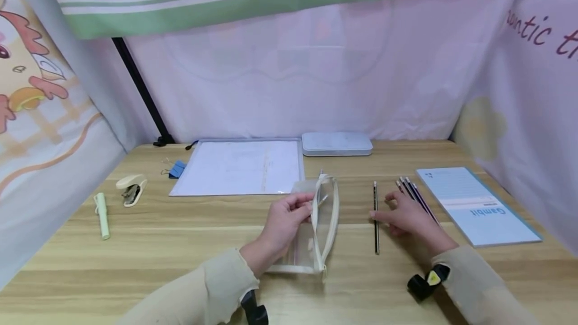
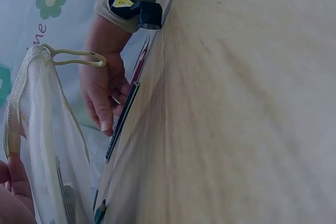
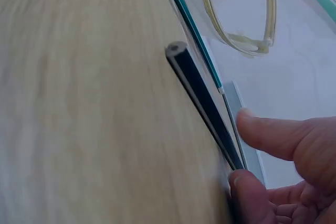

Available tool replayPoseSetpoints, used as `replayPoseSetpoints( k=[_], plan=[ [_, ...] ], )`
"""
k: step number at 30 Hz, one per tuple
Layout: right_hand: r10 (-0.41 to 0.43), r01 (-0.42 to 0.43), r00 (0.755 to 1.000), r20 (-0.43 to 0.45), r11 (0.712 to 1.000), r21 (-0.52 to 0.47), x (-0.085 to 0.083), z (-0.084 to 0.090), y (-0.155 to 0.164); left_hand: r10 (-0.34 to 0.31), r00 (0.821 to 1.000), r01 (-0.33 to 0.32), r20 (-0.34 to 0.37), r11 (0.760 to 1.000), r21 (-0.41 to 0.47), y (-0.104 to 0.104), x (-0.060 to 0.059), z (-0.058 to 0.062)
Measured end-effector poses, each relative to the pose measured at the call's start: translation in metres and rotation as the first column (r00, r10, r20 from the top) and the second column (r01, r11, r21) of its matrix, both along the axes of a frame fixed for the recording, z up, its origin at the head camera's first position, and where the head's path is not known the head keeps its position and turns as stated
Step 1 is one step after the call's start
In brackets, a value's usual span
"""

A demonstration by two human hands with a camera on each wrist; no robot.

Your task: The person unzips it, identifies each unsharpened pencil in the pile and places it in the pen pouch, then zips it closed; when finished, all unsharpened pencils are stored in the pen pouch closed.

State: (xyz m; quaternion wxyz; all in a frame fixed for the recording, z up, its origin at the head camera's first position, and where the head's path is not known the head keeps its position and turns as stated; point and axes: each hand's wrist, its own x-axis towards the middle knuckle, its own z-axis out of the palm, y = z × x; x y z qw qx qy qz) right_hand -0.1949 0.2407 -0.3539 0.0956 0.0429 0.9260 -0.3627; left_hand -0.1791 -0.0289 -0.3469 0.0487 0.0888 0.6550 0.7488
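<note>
My left hand (image 1: 282,227) pinches the upper edge of a translucent mesh zip pouch (image 1: 335,219), whose mouth gapes toward the right. In the left wrist view, the pouch (image 2: 44,129) hangs in pale folds with a zip loop at its top. A dark pencil (image 1: 376,239) lies on the table to the right of the pouch. My right hand (image 1: 408,217) reaches over it, thumb right at its side. In the right wrist view, a gap separates thumb and forefinger beside this pencil (image 3: 202,100). A teal pencil (image 3: 197,40) shows near the pouch.
Several pencils (image 1: 413,189) lie beyond my right hand, partly hidden. A blue notepad (image 1: 478,204) is at the right. Toward the back are a white sheet (image 1: 239,167) and a pale case (image 1: 336,144). The left side holds a blue binder clip (image 1: 177,169), stapler (image 1: 132,189) and green pen (image 1: 102,216).
</note>
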Motion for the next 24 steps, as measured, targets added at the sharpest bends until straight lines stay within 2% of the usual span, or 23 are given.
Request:
replayPoseSetpoints(
  k=[11, 13, 15, 17, 20, 22, 24],
  plan=[
    [0.03, -0.031, 0.998, 0.054, 0.999, 0.019, -0.009, 0.003, -0.009, 0.009, 1.0, -0.009, 0.011, 1.0, 0.005, 0.0, -0.001, 0.001],
    [0.024, -0.023, 0.999, 0.049, 0.999, -0.032, -0.007, 0.001, -0.009, 0.007, 1.0, -0.008, 0.012, 1.0, 0.006, 0.0, -0.001, 0.0],
    [0.008, -0.002, 0.999, 0.05, 0.992, -0.128, -0.003, -0.002, -0.012, 0.006, 1.0, -0.006, 0.019, 1.0, 0.008, 0.0, -0.001, 0.0],
    [-0.002, 0.015, 0.999, 0.049, 0.963, -0.268, 0.001, -0.004, -0.015, 0.002, 1.0, -0.003, 0.015, 1.0, 0.005, 0.0, 0.0, 0.0],
    [-0.022, 0.039, 0.999, 0.043, 0.882, -0.469, 0.007, -0.003, -0.025, -0.004, 1.0, 0.003, 0.013, 1.0, 0.007, 0.001, 0.0, -0.001],
    [-0.033, 0.035, 0.999, 0.013, 0.828, -0.559, 0.011, 0.0, -0.032, -0.01, 1.0, 0.01, 0.007, 1.0, 0.007, 0.002, 0.0, -0.001],
    [-0.054, 0.035, 0.998, -0.013, 0.788, -0.614, 0.014, 0.003, -0.041, -0.013, 1.0, 0.013, 0.005, 1.0, 0.009, 0.003, 0.0, -0.002]
  ],
)
